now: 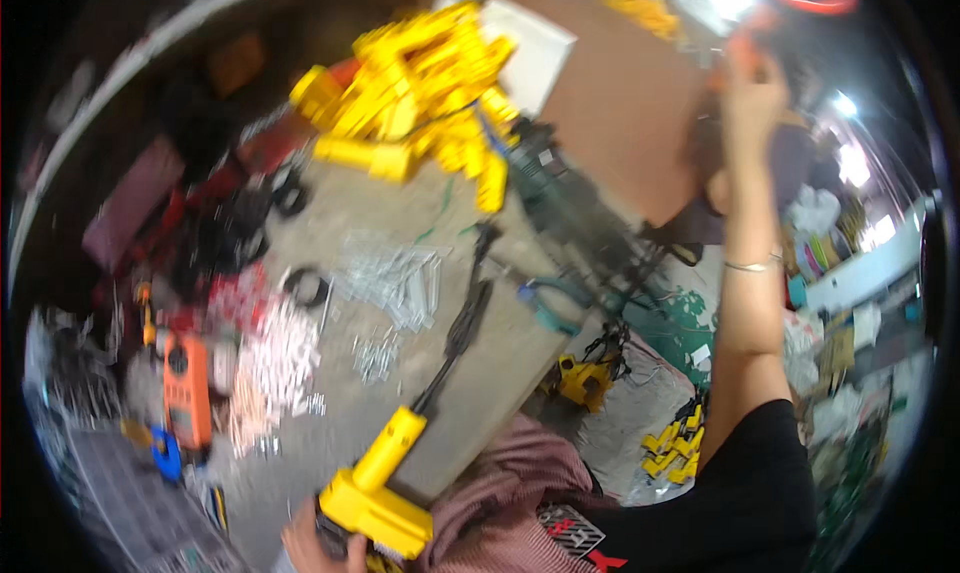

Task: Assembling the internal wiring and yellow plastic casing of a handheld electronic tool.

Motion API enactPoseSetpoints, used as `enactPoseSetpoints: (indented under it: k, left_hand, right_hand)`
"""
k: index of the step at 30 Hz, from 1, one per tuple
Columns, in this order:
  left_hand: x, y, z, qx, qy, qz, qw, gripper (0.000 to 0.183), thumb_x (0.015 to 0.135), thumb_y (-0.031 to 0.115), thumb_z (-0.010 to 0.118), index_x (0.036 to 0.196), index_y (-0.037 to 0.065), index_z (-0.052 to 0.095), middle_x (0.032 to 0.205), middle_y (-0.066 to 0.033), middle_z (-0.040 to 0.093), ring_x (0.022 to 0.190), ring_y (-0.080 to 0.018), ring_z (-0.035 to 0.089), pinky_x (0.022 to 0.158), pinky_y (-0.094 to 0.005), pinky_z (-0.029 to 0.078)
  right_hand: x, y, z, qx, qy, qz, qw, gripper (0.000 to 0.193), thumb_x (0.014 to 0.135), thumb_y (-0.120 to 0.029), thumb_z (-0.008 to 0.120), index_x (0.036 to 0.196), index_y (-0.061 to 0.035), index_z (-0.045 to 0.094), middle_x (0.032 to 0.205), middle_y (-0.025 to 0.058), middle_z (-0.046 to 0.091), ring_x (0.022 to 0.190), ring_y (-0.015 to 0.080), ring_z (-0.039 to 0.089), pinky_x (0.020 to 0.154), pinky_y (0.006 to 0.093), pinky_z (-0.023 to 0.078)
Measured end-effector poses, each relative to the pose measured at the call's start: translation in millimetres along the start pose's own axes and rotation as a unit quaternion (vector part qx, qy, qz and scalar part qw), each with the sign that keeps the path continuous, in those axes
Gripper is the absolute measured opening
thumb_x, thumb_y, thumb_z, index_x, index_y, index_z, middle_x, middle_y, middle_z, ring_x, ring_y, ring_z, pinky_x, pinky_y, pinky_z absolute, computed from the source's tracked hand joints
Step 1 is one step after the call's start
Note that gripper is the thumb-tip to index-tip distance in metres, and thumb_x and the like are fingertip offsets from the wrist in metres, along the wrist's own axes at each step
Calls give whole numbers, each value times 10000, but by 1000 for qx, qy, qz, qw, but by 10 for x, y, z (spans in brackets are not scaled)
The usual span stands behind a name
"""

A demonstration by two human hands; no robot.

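At the lower left, my left hand (318, 541) grips a yellow corded power tool (375, 508) by its lower end. The tool's cylindrical handle points up across the bench, and a bundled black cord (462, 323) runs from it. My bare right arm stretches to the upper right. There my right hand (752, 98) is raised, with fingers curled around an orange-red thing (742, 53). Motion blur hides what kind of thing it is.
A heap of yellow plastic housings (420, 73) and dark green cords (570, 203) lie at the far side. Teal-handled pliers (555, 308) rest near the bench edge. Metal strips (400, 273), screws (375, 358), white parts (280, 353) and an orange device (187, 388) are on the left.
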State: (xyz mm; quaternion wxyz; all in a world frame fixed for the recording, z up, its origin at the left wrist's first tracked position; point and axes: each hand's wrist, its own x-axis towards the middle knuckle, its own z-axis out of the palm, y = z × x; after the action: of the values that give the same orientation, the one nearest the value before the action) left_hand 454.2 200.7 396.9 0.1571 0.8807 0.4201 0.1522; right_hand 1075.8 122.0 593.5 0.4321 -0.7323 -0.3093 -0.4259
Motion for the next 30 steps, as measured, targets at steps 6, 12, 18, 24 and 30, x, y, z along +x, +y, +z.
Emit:
enactPoseSetpoints:
  k: [6, 12, 18, 24, 30]
  left_hand:
    - [221, 90, 39, -84, 43, 15, 995, 654, 727, 342, 780, 1232, -11, 560, 1184, -194, 610, 1011, -380, 574, 885, -462, 432]
    - [165, 65, 45, -79, 46, 5, 996, 656, 732, 367, 774, 1223, -10, 557, 1177, -185, 612, 1010, -365, 569, 886, -468, 425]
    - [147, 72, 47, -123, 47, -38, 991, 682, 726, 373, 780, 1231, -15, 535, 1180, -187, 610, 1009, -369, 567, 897, -470, 413]
    - [141, 24, 42, -89, 36, 7, 995, 676, 730, 362, 782, 1224, -22, 527, 1194, -183, 604, 1027, -362, 567, 910, -482, 401]
    - [165, 27, 33, -101, 35, 0, 994, 655, 728, 356, 781, 1202, -23, 534, 1198, -191, 599, 1042, -360, 569, 915, -479, 402]
  right_hand:
    - [-672, -1172, -147, 616, -339, 341, 624, 277, 870, -201, 674, 1038, -15, 556, 919, 95, 629, 888, 263, 638, 849, 388, 528]
    - [-2380, -2093, 174, 561, -318, 567, 512, 277, 917, -253, 591, 1090, -47, 524, 1071, 94, 615, 1018, 212, 614, 972, 434, 464]
    - [-2891, -2391, 35, 547, -255, 678, 420, 320, 888, -250, 635, 1117, -61, 515, 1159, 118, 575, 1130, 251, 557, 1057, 447, 400]
    - [-2858, -2527, -25, 508, -250, 674, 475, 353, 893, -262, 632, 1136, -50, 489, 1181, 136, 568, 1133, 259, 552, 1070, 461, 396]
    - [-2893, -2568, -57, 488, -252, 674, 494, 386, 889, -292, 626, 1137, -44, 465, 1174, 143, 573, 1124, 260, 562, 1051, 449, 420]
